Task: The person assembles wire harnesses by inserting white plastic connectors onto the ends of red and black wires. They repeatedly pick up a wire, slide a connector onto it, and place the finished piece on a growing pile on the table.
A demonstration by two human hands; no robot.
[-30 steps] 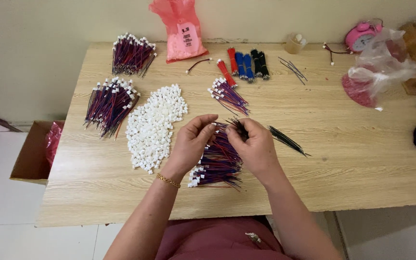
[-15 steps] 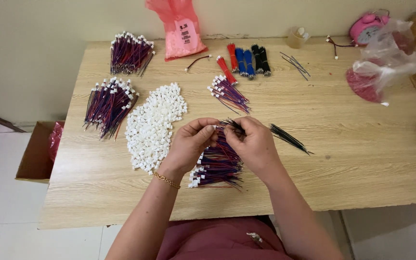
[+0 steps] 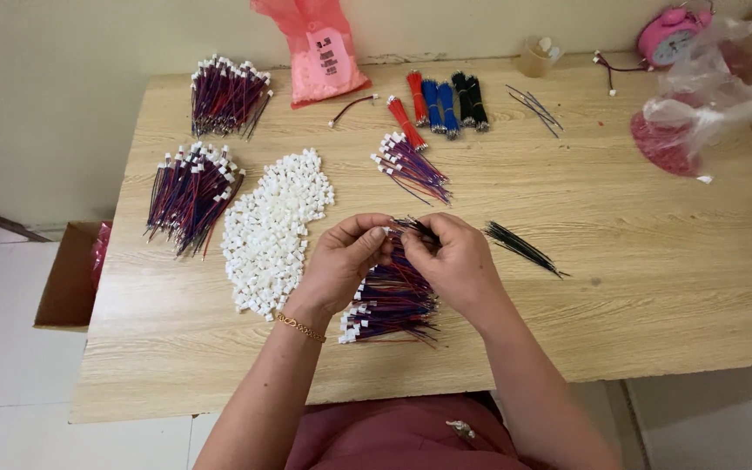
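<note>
Pinching thin wires between both hands, left hand and right hand meet above the near wire pile. Slow, steady fingers seem best, white plugs waiting left.

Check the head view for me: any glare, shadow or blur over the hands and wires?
Head view: even, soft light, no glare on the table; left hand and right hand sharp, faint shadow beneath; the thin wires pinched between them too fine to resolve.

The connector pile lies on the table, left of the wire bundle.
</note>
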